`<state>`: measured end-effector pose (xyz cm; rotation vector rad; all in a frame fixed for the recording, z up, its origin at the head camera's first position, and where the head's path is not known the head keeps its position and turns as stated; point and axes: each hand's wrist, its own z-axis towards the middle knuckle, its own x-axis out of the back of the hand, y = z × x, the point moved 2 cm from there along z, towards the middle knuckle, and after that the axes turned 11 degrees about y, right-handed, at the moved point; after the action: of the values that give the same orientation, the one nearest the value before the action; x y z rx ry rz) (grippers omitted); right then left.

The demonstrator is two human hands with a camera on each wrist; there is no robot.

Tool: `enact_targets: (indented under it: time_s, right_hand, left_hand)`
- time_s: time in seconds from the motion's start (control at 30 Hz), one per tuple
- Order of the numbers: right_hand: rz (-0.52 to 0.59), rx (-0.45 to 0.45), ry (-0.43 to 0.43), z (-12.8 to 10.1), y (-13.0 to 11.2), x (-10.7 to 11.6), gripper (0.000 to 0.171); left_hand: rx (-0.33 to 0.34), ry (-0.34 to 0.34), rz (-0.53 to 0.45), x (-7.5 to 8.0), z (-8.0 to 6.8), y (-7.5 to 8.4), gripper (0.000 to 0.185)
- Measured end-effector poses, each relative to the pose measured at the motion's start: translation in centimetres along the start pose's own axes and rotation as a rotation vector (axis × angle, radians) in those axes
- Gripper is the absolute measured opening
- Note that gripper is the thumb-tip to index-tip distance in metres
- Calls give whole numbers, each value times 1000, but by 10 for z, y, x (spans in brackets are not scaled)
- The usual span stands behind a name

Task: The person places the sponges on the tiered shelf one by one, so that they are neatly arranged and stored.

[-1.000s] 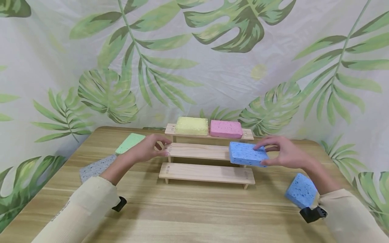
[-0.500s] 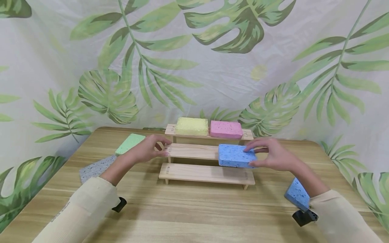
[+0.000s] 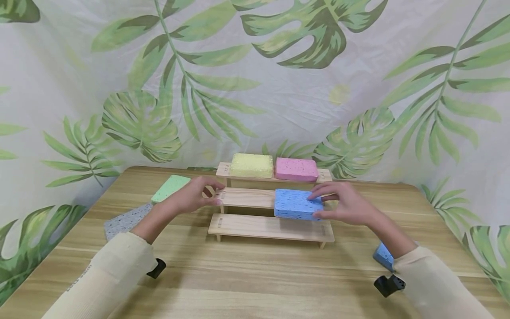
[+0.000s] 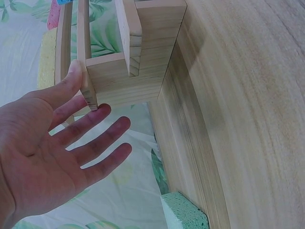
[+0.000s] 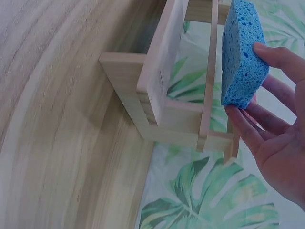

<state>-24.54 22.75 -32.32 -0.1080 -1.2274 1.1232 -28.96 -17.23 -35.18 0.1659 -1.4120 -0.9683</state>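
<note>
My right hand [image 3: 344,204] grips a blue sponge [image 3: 298,204] by its right end, over the middle step of a three-step wooden rack [image 3: 251,198]. In the right wrist view the blue sponge [image 5: 243,57] shows a narrow gap to the middle board. My left hand [image 3: 199,194] pinches the left end of that same step; in the left wrist view the thumb lies on one face of the board and the index finger goes behind it, other fingers spread. On the top step sit a yellow sponge [image 3: 252,165] and a pink sponge [image 3: 296,169].
At the left of the table [image 3: 255,283] lie a green sponge [image 3: 170,188] and a grey sponge [image 3: 126,220]. Another blue sponge [image 3: 383,257] lies at the right, partly hidden by my right forearm. Behind the table hangs a leaf-patterned cloth [image 3: 295,110].
My right hand has carried the blue sponge leftward, from the right end of the middle step further in along it. My left hand has stayed at the rack's left end.
</note>
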Motion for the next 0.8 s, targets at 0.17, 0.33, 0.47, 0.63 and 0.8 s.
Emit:
enact_targets:
  time_s: [0.17,0.33,0.47,0.63,0.8]
  right_hand:
    - [22,10,15,5,-6,-9,30]
    - [16,18,40,11,-7,-19,31]
    - [-19,15,54,15,-9,-25,31]
    - [-54,19,52,20,-15,-32,33]
    - [-63,28,49,24,-20,-38,34]
  left_hand:
    - [5,-3,-9,0,0,0,41]
    - [8,-4,-17,0,0,0,41]
    - [4,-6,-19,0,0,-1,41]
    - [-1,-5,-18,-1,0,-2,41]
    - [-4,-1,-11,0,0,-2,40]
